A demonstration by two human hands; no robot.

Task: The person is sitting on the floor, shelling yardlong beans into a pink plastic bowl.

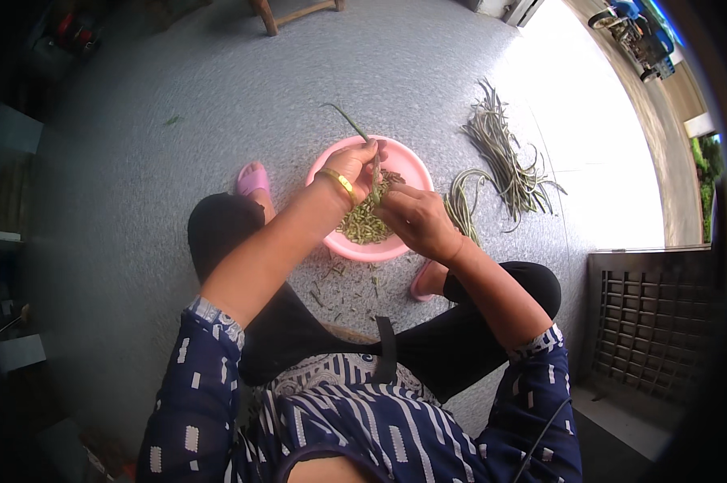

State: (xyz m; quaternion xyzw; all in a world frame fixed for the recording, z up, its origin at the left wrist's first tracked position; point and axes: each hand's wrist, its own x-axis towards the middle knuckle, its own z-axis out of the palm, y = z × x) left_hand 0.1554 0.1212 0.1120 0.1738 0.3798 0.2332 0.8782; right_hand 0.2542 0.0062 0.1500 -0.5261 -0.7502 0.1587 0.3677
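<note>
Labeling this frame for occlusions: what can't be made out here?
Head view only:
- Bowl contents: partly covered by both hands; cut pieces too small to count.
- Right hand fingertips: curled under, grip on the bean hidden.
- Left hand palm: turned away; only the bean's tail shows above it.
- Left sandal: partly behind the knee.
- Top right corner: overexposed floor; vehicle cut by the edge.
- Left edge: dark, items unreadable.

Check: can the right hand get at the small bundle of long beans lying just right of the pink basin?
Probably yes. The right hand is over the pink basin, and the small bundle of long beans lies on open floor right beside it, with nothing between them.
</note>
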